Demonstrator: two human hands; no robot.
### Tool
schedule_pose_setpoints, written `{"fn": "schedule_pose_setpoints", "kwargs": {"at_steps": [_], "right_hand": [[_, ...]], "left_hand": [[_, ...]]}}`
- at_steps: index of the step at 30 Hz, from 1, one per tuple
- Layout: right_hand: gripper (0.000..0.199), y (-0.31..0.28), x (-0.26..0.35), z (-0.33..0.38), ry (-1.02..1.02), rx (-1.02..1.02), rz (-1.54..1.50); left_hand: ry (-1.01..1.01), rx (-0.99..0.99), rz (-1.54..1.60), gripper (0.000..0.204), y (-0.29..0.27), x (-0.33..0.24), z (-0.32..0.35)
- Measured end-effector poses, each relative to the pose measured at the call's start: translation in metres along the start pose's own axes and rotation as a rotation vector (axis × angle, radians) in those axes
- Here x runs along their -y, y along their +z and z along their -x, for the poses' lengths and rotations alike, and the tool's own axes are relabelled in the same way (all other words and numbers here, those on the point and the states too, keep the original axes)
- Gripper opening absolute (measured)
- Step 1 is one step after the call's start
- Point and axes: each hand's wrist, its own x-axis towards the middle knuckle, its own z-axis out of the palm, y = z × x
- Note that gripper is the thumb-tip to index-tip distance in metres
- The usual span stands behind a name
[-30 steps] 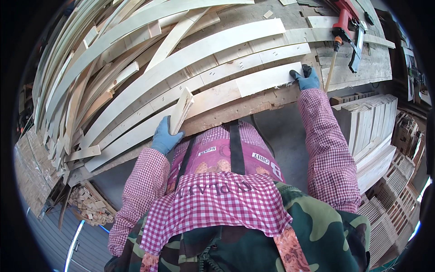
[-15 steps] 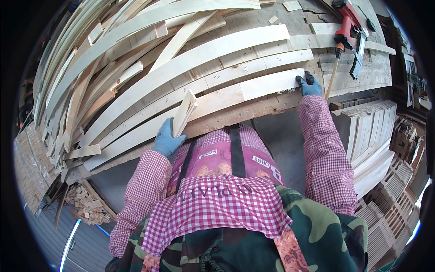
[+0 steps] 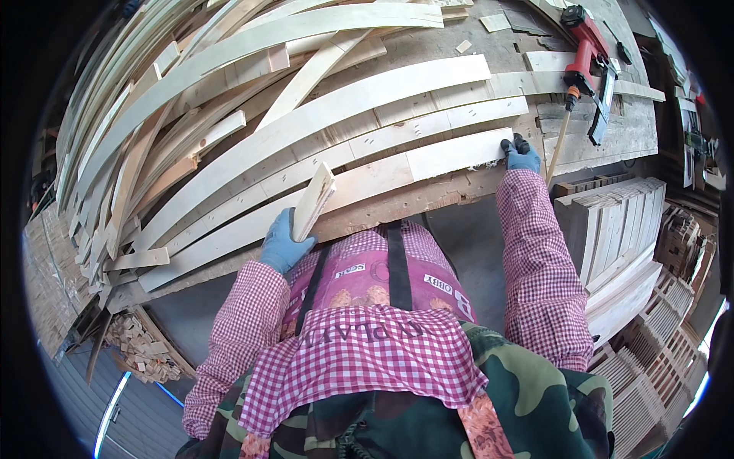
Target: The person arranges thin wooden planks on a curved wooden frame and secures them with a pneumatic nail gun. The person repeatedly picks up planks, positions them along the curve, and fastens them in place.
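Note:
My left hand (image 3: 285, 242), in a blue glove, grips a short pale wooden block (image 3: 314, 200) tilted up at the near edge of the workbench. My right hand (image 3: 521, 155), also blue-gloved, rests with fingers bent on the right end of the nearest long wooden slat (image 3: 382, 174). Several more long pale slats (image 3: 359, 103) lie side by side beyond it, stapled at their joints. Red-checked sleeves cover both forearms.
A red nail gun (image 3: 587, 42) with an orange hose fitting lies on the bench (image 3: 612, 141) at the far right. A loose heap of bent slats (image 3: 145, 130) fills the left. Stacked boards (image 3: 619, 245) stand low right, wood offcuts (image 3: 141, 352) low left.
My left hand has tipped the short block a little more upright. My right hand stays at the slat's right end, and the view has shifted slightly.

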Motion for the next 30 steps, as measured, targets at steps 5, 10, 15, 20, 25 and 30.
{"fn": "schedule_pose_setpoints", "kwargs": {"at_steps": [5, 10, 15, 20, 25, 30], "right_hand": [[0.054, 0.009, -0.033, -0.029, -0.032, 0.003, -0.062], [0.062, -0.01, 0.017, 0.013, -0.043, 0.074, 0.246], [0.07, -0.02, 0.006, 0.007, -0.12, 0.165, 0.183], [0.069, -0.014, -0.003, -0.022, -0.113, 0.266, 0.165], [0.068, -0.024, 0.021, -0.011, -0.047, 0.367, 0.231], [0.071, -0.017, 0.029, 0.006, -0.072, 0.236, 0.421]], "left_hand": [[0.001, 0.015, 0.029, 0.067, 0.001, -0.006, -0.002], [0.009, -0.018, -0.004, 0.069, 0.007, 0.011, -0.003], [-0.044, 0.049, -0.015, 0.078, 0.003, -0.004, -0.007], [-0.019, -0.029, -0.079, 0.086, 0.012, 0.014, -0.006], [-0.069, 0.024, -0.065, 0.09, 0.008, 0.011, -0.009], [-0.094, 0.03, -0.014, 0.092, 0.007, 0.013, -0.005]]}}
